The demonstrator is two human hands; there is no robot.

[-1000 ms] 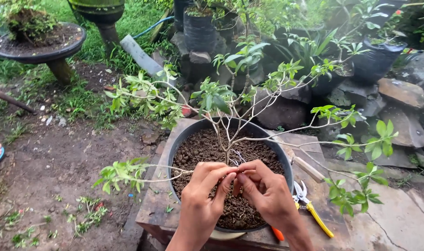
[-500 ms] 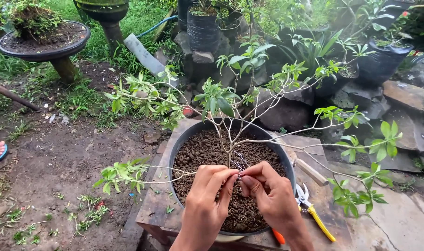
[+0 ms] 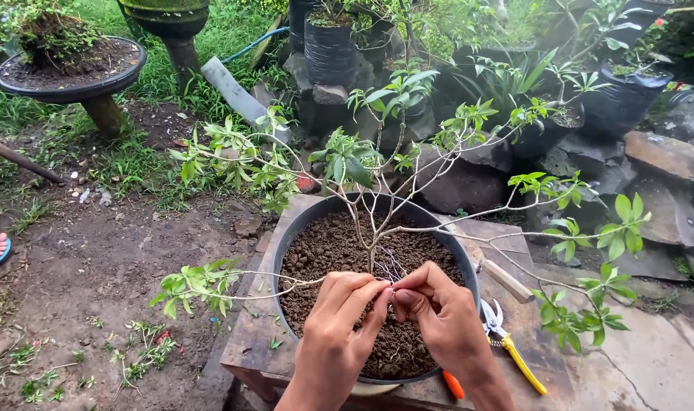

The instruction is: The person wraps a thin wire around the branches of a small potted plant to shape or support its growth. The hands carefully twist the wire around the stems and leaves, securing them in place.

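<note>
a thin wire [image 3: 390,266] at the foot of the small tree's trunk [image 3: 372,247] is pinched between the fingertips of the left hand [image 3: 339,320] and the right hand [image 3: 438,316], both closed on it over the soil at the centre of the round black pot [image 3: 301,221]. the pot is set on a wooden stand [image 3: 248,342]. yellow-handled pliers [image 3: 507,339] are seen at 3 o'clock of the right hand, a wooden tool handle [image 3: 503,278] at 1 o'clock
</note>
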